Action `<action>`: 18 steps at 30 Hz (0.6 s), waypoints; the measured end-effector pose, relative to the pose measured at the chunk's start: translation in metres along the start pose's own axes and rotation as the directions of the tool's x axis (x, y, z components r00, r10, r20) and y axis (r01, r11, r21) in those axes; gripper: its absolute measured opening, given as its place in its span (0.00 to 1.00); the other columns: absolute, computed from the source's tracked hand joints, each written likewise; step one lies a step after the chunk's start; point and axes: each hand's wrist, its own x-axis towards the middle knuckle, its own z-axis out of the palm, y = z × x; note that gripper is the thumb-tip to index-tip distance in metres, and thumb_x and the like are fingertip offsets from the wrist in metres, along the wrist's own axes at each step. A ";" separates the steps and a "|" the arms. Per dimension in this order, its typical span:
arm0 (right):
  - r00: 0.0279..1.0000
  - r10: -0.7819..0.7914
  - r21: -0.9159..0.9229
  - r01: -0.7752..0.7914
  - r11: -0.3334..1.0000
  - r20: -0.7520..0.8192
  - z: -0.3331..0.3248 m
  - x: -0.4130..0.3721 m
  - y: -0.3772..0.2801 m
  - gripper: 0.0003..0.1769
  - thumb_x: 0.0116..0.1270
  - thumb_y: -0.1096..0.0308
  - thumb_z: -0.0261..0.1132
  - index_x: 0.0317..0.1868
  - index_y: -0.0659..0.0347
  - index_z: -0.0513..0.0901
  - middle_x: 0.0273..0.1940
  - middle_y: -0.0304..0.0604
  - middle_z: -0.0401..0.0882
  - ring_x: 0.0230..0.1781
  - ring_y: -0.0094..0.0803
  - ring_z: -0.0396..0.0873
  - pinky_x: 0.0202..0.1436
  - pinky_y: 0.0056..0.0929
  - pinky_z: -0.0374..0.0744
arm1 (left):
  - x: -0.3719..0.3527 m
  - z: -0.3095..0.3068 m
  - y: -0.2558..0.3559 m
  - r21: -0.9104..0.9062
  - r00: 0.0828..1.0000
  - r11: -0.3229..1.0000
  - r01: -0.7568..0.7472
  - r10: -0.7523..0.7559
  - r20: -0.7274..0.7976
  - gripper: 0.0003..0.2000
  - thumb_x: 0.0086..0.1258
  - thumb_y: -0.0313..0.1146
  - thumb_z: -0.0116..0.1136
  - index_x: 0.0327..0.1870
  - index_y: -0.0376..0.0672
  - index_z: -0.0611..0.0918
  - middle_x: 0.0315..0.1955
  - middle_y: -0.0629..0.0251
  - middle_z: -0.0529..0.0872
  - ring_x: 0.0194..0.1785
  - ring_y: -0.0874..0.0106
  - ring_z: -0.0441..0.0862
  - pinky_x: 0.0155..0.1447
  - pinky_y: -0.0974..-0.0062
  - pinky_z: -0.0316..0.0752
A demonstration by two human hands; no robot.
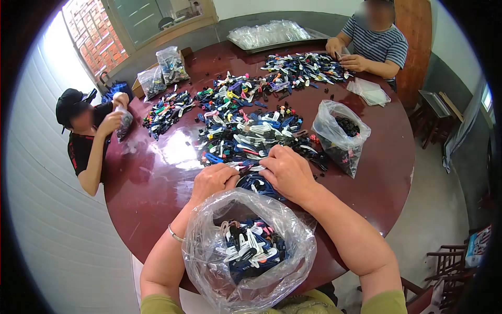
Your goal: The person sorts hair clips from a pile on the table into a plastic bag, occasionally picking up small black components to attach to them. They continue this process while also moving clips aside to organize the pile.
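My left hand (213, 181) is curled at the near edge of a large heap of small hair clips (256, 131), its fingertips closed on some of them. My right hand (286, 171) bends over the same heap from the other side, its fingers also closed on clips. Between the two hands lie white, dark and blue clips. Just below them, close to my body, a clear plastic bag (198, 251) stands with its mouth wide, holding white, black and blue clips. What exactly sits under my fingers is partly hidden.
Another open bag (342, 133) of dark pieces stands right on the round red table (151, 220). Two people sit across, one handling a filled bag (124, 124). Filled bags (171, 65), flat plastic sleeves (368, 91) and a tray of clear bags (269, 35) lie farther back.
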 end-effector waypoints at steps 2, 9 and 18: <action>1.000 -0.002 -0.021 0.002 1.000 0.012 0.001 0.000 -0.001 0.05 0.55 0.67 0.69 0.28 0.58 0.83 0.35 0.41 0.75 0.41 0.37 0.76 0.42 0.35 0.76 | 0.000 -0.002 0.001 -0.008 0.999 0.999 0.033 -0.033 0.017 0.04 0.57 0.28 0.64 0.31 0.40 0.85 0.30 0.61 0.85 0.34 0.61 0.84 0.39 0.68 0.78; 0.966 0.257 0.244 -0.239 0.940 -0.041 -0.022 0.007 -0.006 0.08 0.61 0.66 0.63 0.29 0.62 0.84 0.32 0.47 0.79 0.35 0.46 0.79 0.39 0.41 0.77 | 0.000 -0.008 0.001 0.031 0.987 0.987 0.159 -0.160 0.006 0.05 0.57 0.29 0.65 0.32 0.40 0.85 0.30 0.61 0.85 0.35 0.61 0.84 0.40 0.68 0.78; 0.987 0.014 0.766 0.115 0.633 -0.160 -0.106 0.003 -0.057 0.05 0.50 0.77 0.73 0.27 0.62 0.85 0.26 0.35 0.78 0.25 0.20 0.73 0.27 0.19 0.69 | -0.003 0.002 -0.003 -0.007 0.999 0.999 0.038 -0.037 0.027 0.05 0.59 0.31 0.63 0.33 0.42 0.85 0.31 0.62 0.85 0.36 0.62 0.83 0.40 0.67 0.78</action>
